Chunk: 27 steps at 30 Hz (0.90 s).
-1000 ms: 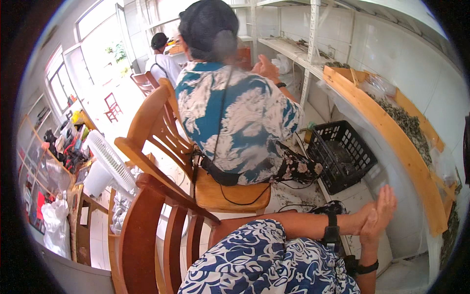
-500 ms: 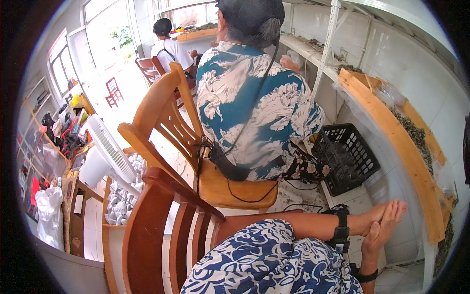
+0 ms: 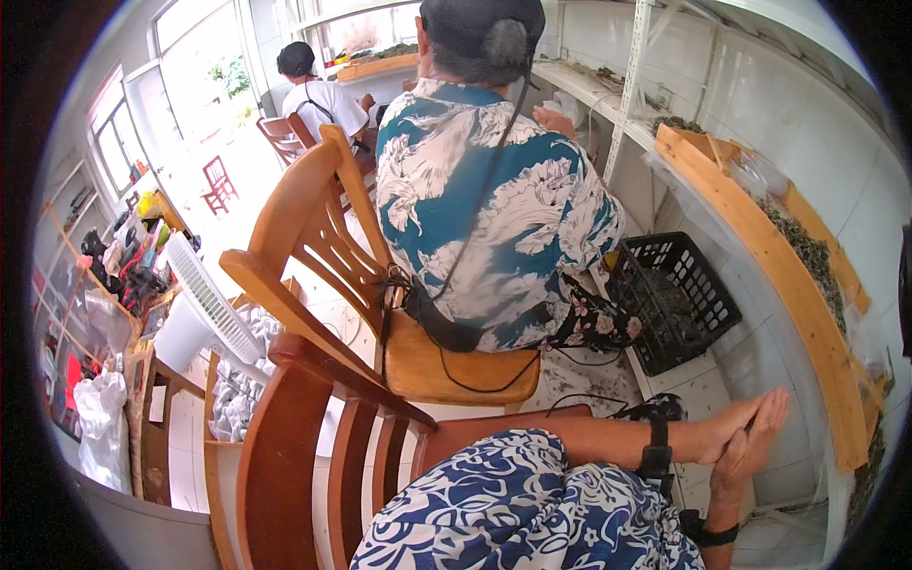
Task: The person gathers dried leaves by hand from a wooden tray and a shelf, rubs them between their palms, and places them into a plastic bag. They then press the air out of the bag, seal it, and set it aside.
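Note:
My two bare hands meet at the lower right, laid against each other with the fingers stretched towards the long wooden tray (image 3: 760,261). My left hand (image 3: 720,427) comes in from the left side, a black strap round its wrist. From below rises my right hand (image 3: 746,454), another black strap (image 3: 708,532) on its wrist. No object shows in either one. The inner sides of the hands, where they touch, are hidden. Past my left forearm stands a black plastic crate (image 3: 670,299) with dark loose matter in it.
A person in a teal floral shirt (image 3: 475,218) sits on a wooden chair (image 3: 465,378) ahead; another in white (image 3: 328,109) sits farther off. A red-brown chair (image 3: 285,456) and white fan (image 3: 204,299) stand left. Dried plant matter (image 3: 798,242) fills the tray on the right.
My hands stay together at the same place and have turned slightly against each other. The view has shifted a little. The near person's raised hand has moved slightly.

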Tool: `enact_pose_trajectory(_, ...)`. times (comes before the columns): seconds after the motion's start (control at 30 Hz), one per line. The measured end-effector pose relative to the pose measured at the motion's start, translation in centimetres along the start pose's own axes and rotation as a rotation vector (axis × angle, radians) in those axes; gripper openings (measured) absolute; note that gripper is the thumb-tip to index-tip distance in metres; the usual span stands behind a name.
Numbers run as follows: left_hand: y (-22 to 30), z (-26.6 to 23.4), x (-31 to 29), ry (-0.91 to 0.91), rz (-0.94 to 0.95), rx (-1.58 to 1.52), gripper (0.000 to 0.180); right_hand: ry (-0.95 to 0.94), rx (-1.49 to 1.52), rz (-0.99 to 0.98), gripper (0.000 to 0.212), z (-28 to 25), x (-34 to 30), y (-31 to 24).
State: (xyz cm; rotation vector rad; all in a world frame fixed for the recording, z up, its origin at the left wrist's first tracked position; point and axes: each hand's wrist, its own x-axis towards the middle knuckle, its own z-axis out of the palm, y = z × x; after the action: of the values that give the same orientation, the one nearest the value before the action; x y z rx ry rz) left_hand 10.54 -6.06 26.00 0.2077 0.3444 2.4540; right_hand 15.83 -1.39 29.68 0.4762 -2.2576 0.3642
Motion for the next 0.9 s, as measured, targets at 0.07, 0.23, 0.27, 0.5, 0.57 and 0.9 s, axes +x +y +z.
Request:
enact_pose_trajectory(0.07, -0.5, -0.5, 0.6, 0.024, 0.078, -0.015, 0.029, 0.024, 0.029, -0.066, 0.067, 0.5, -0.7, -0.4)
enact_pose_trajectory(0.23, 1.6, 1.4, -3.6, -0.219, -0.027, 0.344, 0.042, 0.034, 0.128, -0.025, 0.067, -0.2, 0.9, -1.1)
enact_pose_trajectory(0.27, 1.6, 1.3, -3.8, -0.225, -0.034, 0.371, 0.045, 0.050, 0.155, -0.012, 0.067, -0.3, 1.2, -0.9)
enact_pose_trajectory(0.5, -0.5, -1.2, -1.6, -0.143, -0.186, 0.188, 0.056, 0.022, 0.006, -0.091, 0.065, 0.2, -1.4, 3.2)
enact_pose_trajectory(0.57, 0.2, -0.5, -1.8, -0.124, -0.125, 0.177, 0.053, -0.004, -0.014, -0.076, 0.067, 0.9, -2.7, 3.5)
enact_pose_trajectory(0.9, -1.4, -3.1, -1.2, -0.241, -0.134, 0.309, 0.048, 0.041, 0.179, 0.050, 0.068, -0.4, -0.7, 0.9)
